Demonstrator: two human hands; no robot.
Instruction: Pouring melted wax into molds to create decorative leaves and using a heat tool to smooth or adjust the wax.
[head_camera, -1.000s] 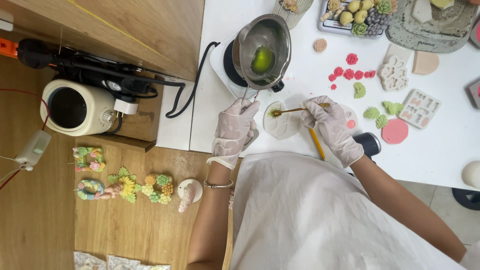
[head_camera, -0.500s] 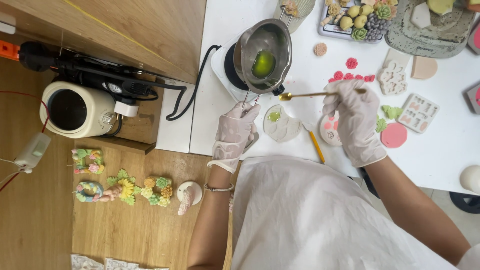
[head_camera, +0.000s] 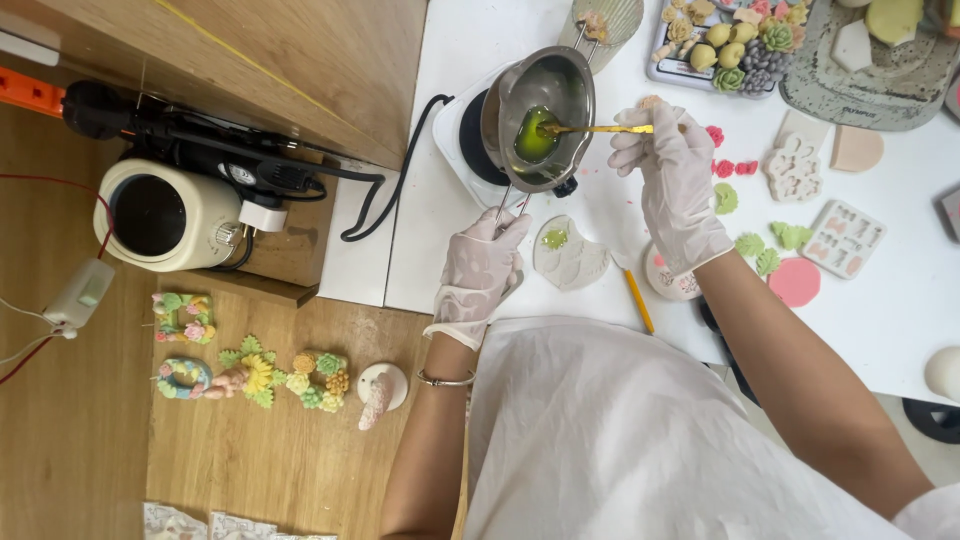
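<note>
My gloved right hand (head_camera: 676, 180) holds a thin golden spoon (head_camera: 598, 128) whose tip dips into the green liquid (head_camera: 535, 138) in a small metal pot (head_camera: 540, 112) on a white hotplate (head_camera: 466, 140). My gloved left hand (head_camera: 484, 268) grips the pot's wire handle (head_camera: 505, 203) at the front. Just right of that hand lies a translucent silicone mould (head_camera: 571, 256) with a green-filled cavity.
Pink and green wax pieces (head_camera: 731, 168), white moulds (head_camera: 845, 238), a pencil (head_camera: 638, 299) and a tray of succulent shapes (head_camera: 722, 45) lie on the white table. A cream round appliance (head_camera: 165, 215) and decorated flower pieces (head_camera: 250, 372) sit on the wooden surface at left.
My right hand has lifted the spoon from the mould up to the pot, and its tip now sits in the green liquid. My left hand stays on the pot handle.
</note>
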